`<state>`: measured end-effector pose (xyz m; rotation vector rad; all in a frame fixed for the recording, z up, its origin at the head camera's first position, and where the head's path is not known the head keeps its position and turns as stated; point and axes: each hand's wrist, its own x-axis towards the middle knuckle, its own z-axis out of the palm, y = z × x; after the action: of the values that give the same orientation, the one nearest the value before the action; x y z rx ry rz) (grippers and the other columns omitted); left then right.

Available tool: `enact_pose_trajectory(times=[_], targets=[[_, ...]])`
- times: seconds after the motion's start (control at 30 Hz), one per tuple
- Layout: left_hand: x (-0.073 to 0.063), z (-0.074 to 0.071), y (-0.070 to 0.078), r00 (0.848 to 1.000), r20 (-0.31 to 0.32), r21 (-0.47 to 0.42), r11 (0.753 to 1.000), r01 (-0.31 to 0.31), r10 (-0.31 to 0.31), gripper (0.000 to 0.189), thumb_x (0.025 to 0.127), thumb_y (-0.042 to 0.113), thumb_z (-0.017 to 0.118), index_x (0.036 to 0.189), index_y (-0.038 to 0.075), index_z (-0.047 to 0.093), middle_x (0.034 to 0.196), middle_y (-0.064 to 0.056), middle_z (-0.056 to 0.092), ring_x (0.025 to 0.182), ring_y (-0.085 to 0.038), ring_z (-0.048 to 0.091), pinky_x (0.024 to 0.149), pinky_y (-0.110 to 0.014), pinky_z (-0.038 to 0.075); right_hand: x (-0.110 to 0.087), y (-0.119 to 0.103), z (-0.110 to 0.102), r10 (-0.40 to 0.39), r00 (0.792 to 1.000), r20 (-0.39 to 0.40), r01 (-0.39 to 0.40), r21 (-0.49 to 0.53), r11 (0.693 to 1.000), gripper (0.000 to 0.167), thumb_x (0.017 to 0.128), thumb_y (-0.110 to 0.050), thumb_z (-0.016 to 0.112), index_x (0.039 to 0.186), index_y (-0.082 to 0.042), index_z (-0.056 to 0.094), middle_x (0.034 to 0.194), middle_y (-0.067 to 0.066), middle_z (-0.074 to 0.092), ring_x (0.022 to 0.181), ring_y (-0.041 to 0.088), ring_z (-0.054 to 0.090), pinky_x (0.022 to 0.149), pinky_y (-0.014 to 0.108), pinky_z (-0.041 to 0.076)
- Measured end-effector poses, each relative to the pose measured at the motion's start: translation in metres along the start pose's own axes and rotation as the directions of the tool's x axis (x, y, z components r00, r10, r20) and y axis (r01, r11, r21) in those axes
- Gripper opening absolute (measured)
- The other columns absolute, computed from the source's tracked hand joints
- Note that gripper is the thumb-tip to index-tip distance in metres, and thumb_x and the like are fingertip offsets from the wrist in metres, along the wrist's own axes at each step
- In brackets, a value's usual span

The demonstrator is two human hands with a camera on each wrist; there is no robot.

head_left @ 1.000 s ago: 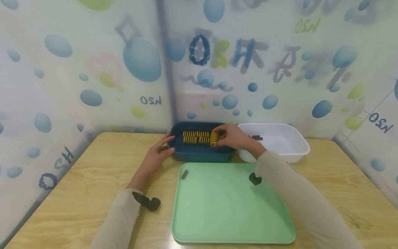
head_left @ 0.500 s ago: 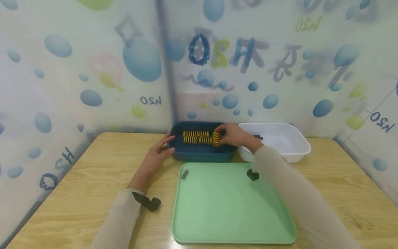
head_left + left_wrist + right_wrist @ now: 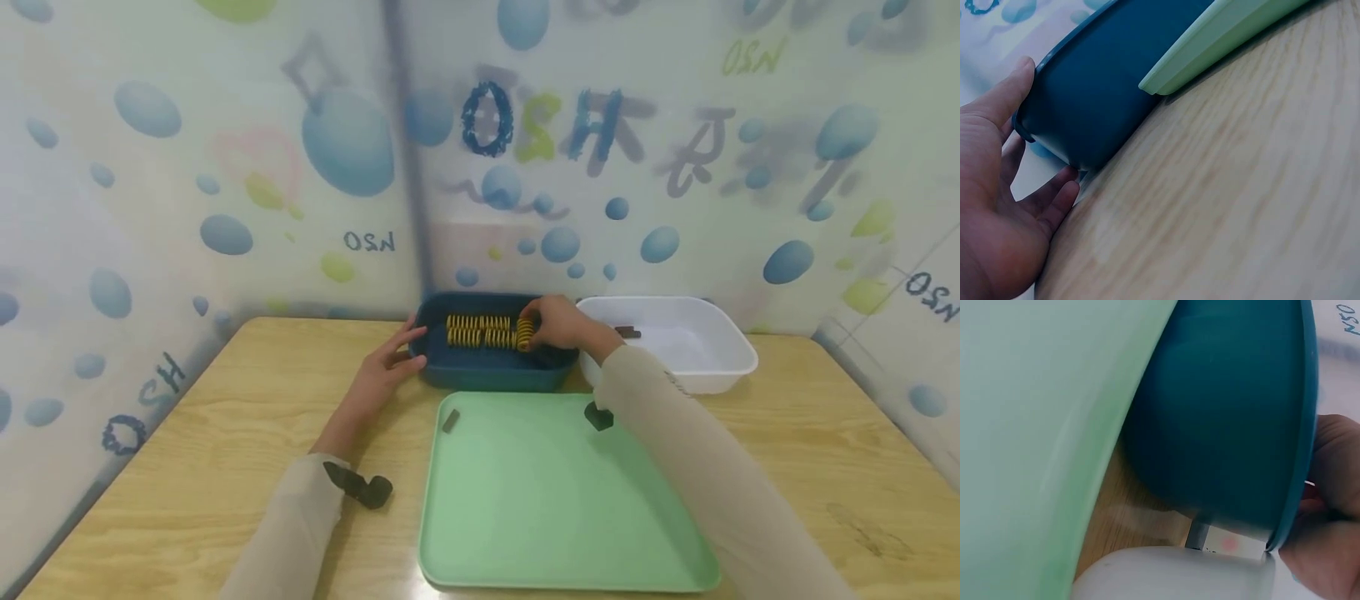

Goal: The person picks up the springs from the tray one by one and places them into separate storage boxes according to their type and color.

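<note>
A dark blue bin point(image 3: 495, 377) stands at the back of the table with several yellow-and-dark coil springs point(image 3: 465, 337) lying in two rows inside. At the right end of these rows, my right hand point(image 3: 558, 323) pinches another coil spring point(image 3: 525, 334) between thumb and fingers, standing crosswise to the others. The right wrist view shows this hand point(image 3: 1335, 506) behind the bin's rim, with the spring hidden. My left hand point(image 3: 380, 372) rests its spread fingers against the bin's left end; in the left wrist view the thumb point(image 3: 1017, 87) touches near the rim.
A white bin point(image 3: 701, 382) adjoins the blue one on the right and holds small dark brown pieces point(image 3: 628, 332). In front lies a green tray point(image 3: 555, 500) with one small dark piece point(image 3: 451, 421) near its far left corner. A patterned wall point(image 3: 480, 200) rises behind.
My right hand has lowered the coil spring slightly and brought it a little rightward in the blue bin. My left hand keeps its place. The head view has shifted slightly.
</note>
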<state>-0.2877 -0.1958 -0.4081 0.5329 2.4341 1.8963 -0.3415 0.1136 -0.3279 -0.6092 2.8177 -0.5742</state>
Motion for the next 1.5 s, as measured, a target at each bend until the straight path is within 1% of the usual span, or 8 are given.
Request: enact_pose_trajectory(times=[0.13,0.3,0.57,0.83,0.97,1.13,1.37,1.5], targets=[[0.001,0.001,0.001,1.0,0.001,-0.009,1.0,0.004,-0.004,0.05,0.094,0.023,0.063,0.142,0.018,0.048,0.155,0.013,0.023,0.128,-0.032,0.043,0.105,-0.046,0.033,0.003,0.0,0.0,0.024,1.0,0.007,-0.024,-0.008,1.0,0.056,0.08,-0.014,0.078,0.129,0.002,0.056,0.125,0.016,0.059,0.117,0.03,0.052,0.097,0.04,0.042],[0.0,0.0,0.002,1.0,0.004,0.0,1.0,0.004,-0.004,0.05,0.095,0.022,0.062,0.142,0.017,0.048,0.156,0.012,0.022,0.128,-0.033,0.043,0.104,-0.046,0.033,0.006,-0.002,0.002,0.046,0.999,0.007,-0.046,0.021,0.999,0.055,0.08,-0.011,0.078,0.128,0.003,0.057,0.125,0.017,0.059,0.117,0.03,0.052,0.098,0.04,0.041],[-0.001,0.001,0.003,1.0,0.005,0.016,1.0,0.008,-0.008,0.05,0.095,0.024,0.062,0.142,0.019,0.048,0.156,0.013,0.022,0.129,-0.032,0.042,0.105,-0.046,0.032,0.01,-0.001,0.006,0.044,0.999,-0.001,-0.044,-0.019,0.999,0.054,0.08,-0.013,0.077,0.128,0.003,0.057,0.123,0.018,0.061,0.116,0.03,0.053,0.099,0.04,0.041],[0.0,0.002,0.002,1.0,0.007,0.006,1.0,0.008,-0.009,0.05,0.095,0.024,0.062,0.142,0.019,0.048,0.155,0.015,0.022,0.129,-0.034,0.042,0.105,-0.047,0.032,0.007,-0.002,0.006,0.048,0.999,0.022,-0.048,-0.026,0.999,0.056,0.082,-0.012,0.075,0.133,0.001,0.053,0.128,0.017,0.057,0.12,0.032,0.049,0.101,0.041,0.038],[-0.001,0.001,0.002,1.0,0.005,0.006,1.0,0.014,-0.014,0.05,0.095,0.024,0.062,0.142,0.019,0.048,0.154,0.017,0.022,0.129,-0.033,0.042,0.104,-0.046,0.033,0.003,-0.005,0.001,0.033,0.999,0.031,-0.032,-0.032,0.999,0.058,0.082,-0.011,0.075,0.134,0.002,0.05,0.128,0.019,0.056,0.12,0.032,0.05,0.101,0.041,0.038],[-0.002,-0.001,0.001,1.0,0.004,0.021,1.0,0.0,0.0,0.05,0.095,0.024,0.062,0.143,0.019,0.047,0.154,0.017,0.022,0.128,-0.033,0.042,0.105,-0.046,0.033,-0.005,-0.006,-0.003,-0.001,1.0,0.002,0.001,-0.034,0.999,0.059,0.081,-0.01,0.076,0.133,0.003,0.051,0.127,0.02,0.057,0.119,0.033,0.051,0.1,0.042,0.039],[-0.003,0.0,0.002,1.0,-0.002,0.021,1.0,0.008,-0.008,0.051,0.095,0.023,0.062,0.143,0.018,0.047,0.155,0.014,0.022,0.128,-0.034,0.042,0.105,-0.046,0.033,-0.015,-0.007,0.002,-0.04,0.999,-0.017,0.04,0.01,0.999,0.056,0.084,-0.01,0.073,0.134,0.001,0.051,0.13,0.02,0.055,0.121,0.034,0.049,0.099,0.043,0.04],[-0.002,0.002,0.003,1.0,-0.001,0.007,1.0,0.004,-0.004,0.051,0.094,0.023,0.062,0.143,0.018,0.047,0.155,0.013,0.022,0.128,-0.034,0.043,0.105,-0.046,0.032,-0.022,-0.007,0.003,-0.065,0.996,-0.06,0.066,0.006,0.998,0.053,0.084,-0.01,0.073,0.132,0.0,0.053,0.129,0.018,0.056,0.12,0.034,0.049,0.098,0.044,0.041]])
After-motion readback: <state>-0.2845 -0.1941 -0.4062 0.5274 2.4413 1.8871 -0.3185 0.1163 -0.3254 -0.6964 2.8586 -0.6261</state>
